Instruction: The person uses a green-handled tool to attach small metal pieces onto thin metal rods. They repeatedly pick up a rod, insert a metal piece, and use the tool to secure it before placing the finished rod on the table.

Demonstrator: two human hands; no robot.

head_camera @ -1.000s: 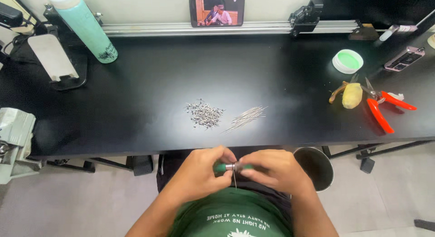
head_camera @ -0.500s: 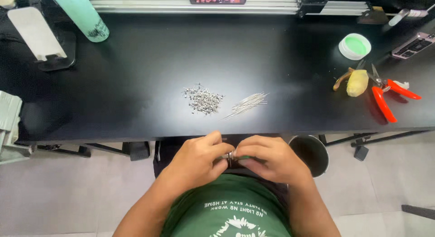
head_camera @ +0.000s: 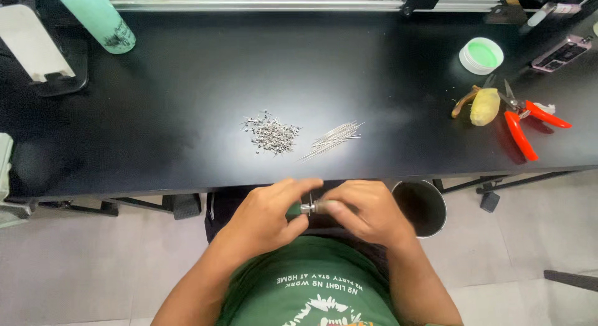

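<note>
Both hands meet just below the front edge of the black table (head_camera: pixel 187 114), over my lap. My left hand (head_camera: pixel 271 214) and my right hand (head_camera: pixel 364 210) hold a small tool (head_camera: pixel 309 207) between them; its metal tip shows between the fingers and a bit of green handle sits behind it. A thin pin stands up from the tip. On the table in front lie a heap of small metal pieces (head_camera: pixel 271 133) and, to its right, a bundle of thin metal pins (head_camera: pixel 333 139).
Red-handled cutters (head_camera: pixel 523 123) and a yellow lump (head_camera: pixel 484 106) lie at the right, beside a white lid with green inside (head_camera: pixel 481 55) and a phone (head_camera: pixel 562 52). A teal bottle (head_camera: pixel 99 17) stands at back left. A black bin (head_camera: pixel 423 204) sits under the table edge.
The view has tilted down a little, shifting the table up in the frame. The hands stay together at the table's edge; the tool's metal tip now shows between the fingers.
</note>
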